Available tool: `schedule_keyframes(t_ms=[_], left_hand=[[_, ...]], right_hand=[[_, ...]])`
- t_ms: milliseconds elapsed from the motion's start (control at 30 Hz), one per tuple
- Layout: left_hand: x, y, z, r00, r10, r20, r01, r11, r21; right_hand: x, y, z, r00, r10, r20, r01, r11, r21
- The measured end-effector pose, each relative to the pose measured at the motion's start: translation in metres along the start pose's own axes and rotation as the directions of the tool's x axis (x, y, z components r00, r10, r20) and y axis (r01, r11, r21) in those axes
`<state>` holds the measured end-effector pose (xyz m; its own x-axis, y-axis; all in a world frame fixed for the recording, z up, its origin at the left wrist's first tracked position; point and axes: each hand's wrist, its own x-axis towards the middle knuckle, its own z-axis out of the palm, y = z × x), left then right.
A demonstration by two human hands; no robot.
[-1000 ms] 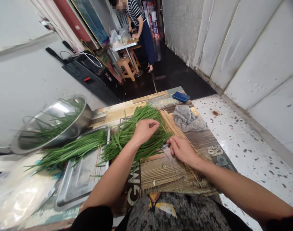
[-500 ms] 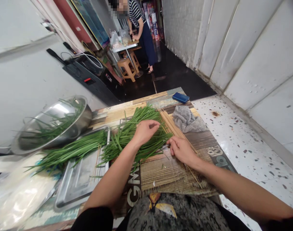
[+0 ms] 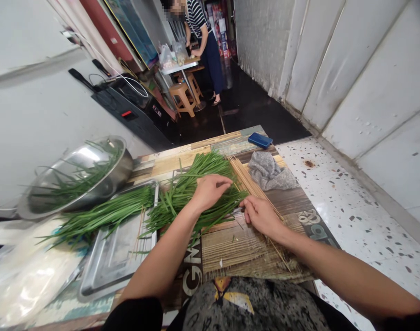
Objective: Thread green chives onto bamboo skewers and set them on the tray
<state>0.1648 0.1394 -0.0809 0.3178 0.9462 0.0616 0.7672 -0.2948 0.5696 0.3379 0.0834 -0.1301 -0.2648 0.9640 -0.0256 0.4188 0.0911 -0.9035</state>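
Observation:
A heap of long green garlic chives [image 3: 187,195] lies on the wood-patterned tabletop. My left hand [image 3: 211,191] is over the heap's right part, its thumb and fingers closed in a pinch. Whatever it pinches is too small to make out. Close by on the right, my right hand [image 3: 260,214] is closed at the tips of the chives, and its fingers hide what is in them. A thin pale line shows between the two hands. Under and beyond my right hand runs a bundle of bamboo skewers [image 3: 249,179], slanting across the table.
On the left, a metal tray [image 3: 109,266] carries more chives and a few skewers. A steel bowl [image 3: 123,161] of chives stands behind it, plastic bags [image 3: 33,276] in front. A grey cloth [image 3: 272,172] and a blue box [image 3: 260,140] lie right. A person [image 3: 210,50] works at a far table.
My left hand has shifted slightly to the right, nearer my right hand. My right hand stays almost where it was, still closed.

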Motion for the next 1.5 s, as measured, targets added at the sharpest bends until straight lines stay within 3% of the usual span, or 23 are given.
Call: schedule_keyframes(t_ms=[133,300,433,667,933,1167,1267,1400,1500], left_hand=[[-0.012,0.014,-0.005,0.986,0.123,0.113,-0.135,0.985,0.107],[-0.009,0.010,-0.013,0.991,0.085,-0.104,-0.045,0.941,0.335],[0.002,0.000,-0.012,0.991,0.098,-0.092,-0.050,0.905,0.423],[0.009,0.002,-0.009,0.993,0.118,-0.012,-0.098,0.876,0.472],[-0.003,0.012,-0.011,0.990,0.139,-0.011,-0.126,0.931,0.343],[-0.003,0.006,-0.013,0.997,0.021,-0.074,0.000,0.962,0.273],[-0.005,0.004,-0.019,0.990,0.044,-0.134,0.001,0.947,0.322],[-0.009,0.003,-0.030,0.944,0.093,-0.317,0.056,0.900,0.432],[-0.010,0.002,-0.032,0.931,0.175,-0.320,-0.002,0.879,0.477]], right_hand=[[0.000,0.000,0.000,1.000,0.001,-0.002,-0.001,1.000,0.007],[0.001,0.001,0.000,1.000,0.000,-0.003,0.000,1.000,0.009],[0.002,0.002,0.001,1.000,0.002,-0.005,-0.002,1.000,0.007],[0.001,0.002,0.000,1.000,-0.002,-0.002,0.002,1.000,-0.017],[0.001,0.002,0.001,1.000,-0.001,-0.004,0.001,1.000,-0.019],[0.001,0.003,0.001,1.000,-0.008,-0.013,0.008,1.000,-0.019],[0.001,0.003,0.002,1.000,-0.011,-0.013,0.011,1.000,-0.009],[-0.001,0.001,0.002,0.999,-0.035,-0.032,0.036,0.999,0.004],[-0.002,-0.001,0.000,0.996,-0.067,-0.050,0.067,0.998,-0.006]])
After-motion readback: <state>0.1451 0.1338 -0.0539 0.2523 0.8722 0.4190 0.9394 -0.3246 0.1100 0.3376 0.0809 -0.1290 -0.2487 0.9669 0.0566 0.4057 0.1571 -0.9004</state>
